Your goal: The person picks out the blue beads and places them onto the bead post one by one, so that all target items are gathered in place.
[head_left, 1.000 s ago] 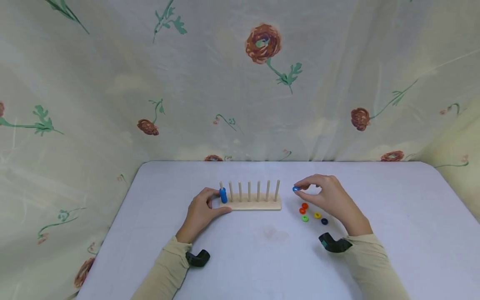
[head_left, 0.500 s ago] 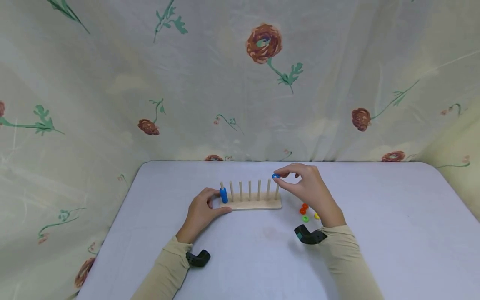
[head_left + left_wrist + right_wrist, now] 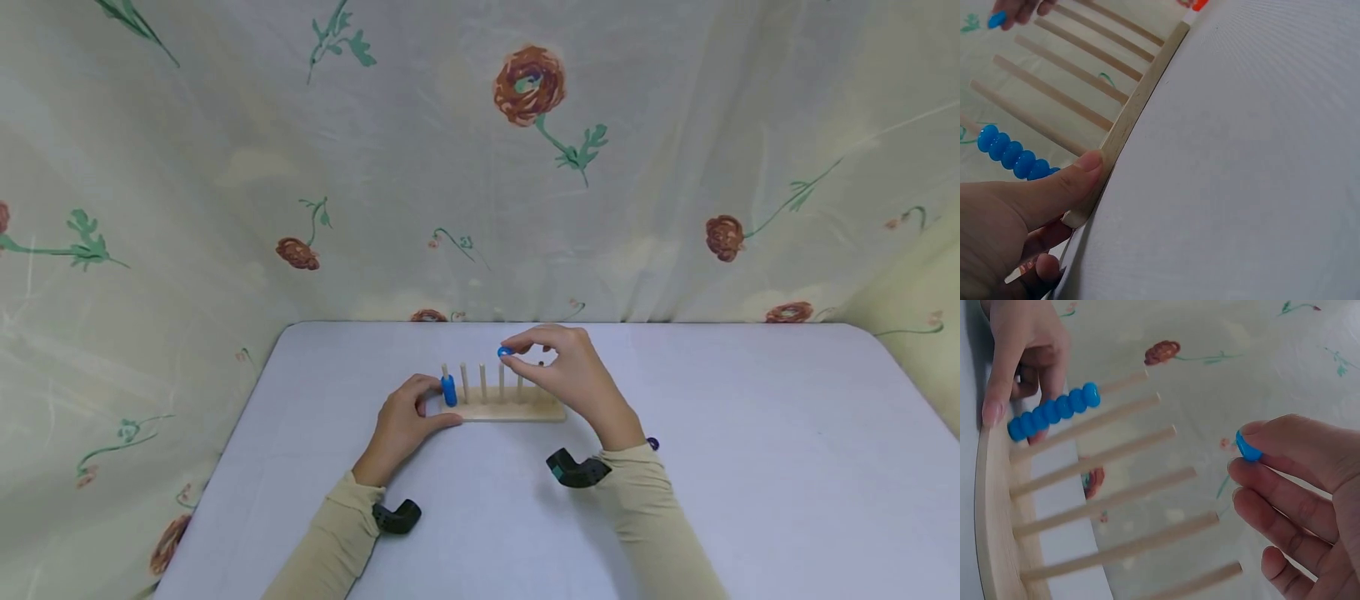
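Note:
A wooden peg rack with a row of upright pegs stands on the table. Its leftmost peg carries a stack of blue rings, the peg's tip showing above them. My left hand grips the rack's left end, thumb on the front edge of the base. Between thumb and index finger, my right hand pinches one blue ring, held above the middle pegs. In the right wrist view that ring is apart from the peg tips. The right hand hides the rack's rightmost pegs in the head view.
A dark ring lies on the table beside the right forearm. Something orange-red shows past the rack's far end in the left wrist view. A flowered cloth hangs behind the table.
My right hand has moved left with the blue ring, from beside the rack to above its middle pegs. Its forearm now covers the loose coloured rings. The left hand has stayed in place.

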Tool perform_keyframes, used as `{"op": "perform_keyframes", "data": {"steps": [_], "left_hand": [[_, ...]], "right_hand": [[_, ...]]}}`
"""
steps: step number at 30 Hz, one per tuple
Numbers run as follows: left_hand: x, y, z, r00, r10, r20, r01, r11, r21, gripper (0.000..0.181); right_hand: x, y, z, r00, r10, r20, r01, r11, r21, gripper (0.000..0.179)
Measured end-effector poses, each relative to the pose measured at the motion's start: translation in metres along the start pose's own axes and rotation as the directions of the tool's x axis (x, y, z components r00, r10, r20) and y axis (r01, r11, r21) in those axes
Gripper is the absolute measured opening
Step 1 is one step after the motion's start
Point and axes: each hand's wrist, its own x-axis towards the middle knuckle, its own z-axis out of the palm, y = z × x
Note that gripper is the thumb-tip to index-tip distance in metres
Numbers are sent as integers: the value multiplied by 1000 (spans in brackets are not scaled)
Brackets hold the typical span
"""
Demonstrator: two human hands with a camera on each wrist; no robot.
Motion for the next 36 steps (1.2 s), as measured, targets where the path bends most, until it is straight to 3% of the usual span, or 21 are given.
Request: {"op": "perform_keyframes", "data": {"steps": [15,30,36], "left_hand": [[-1,1,0,1000,-1,-3,1,1000,-13,52],[0,-2,-1,1000,5,-13,-5,1000,-1,51],[-1,1,-1,1000,-2,-13,2,1000,6,51]], "right_hand": [[17,-22,46,995,-82,59,88,992,-93,20],[19,-25,68,983,-181,18,182,969,-165,20],[19,-26,70,983,-186,10,184,963,-199,21]]}}
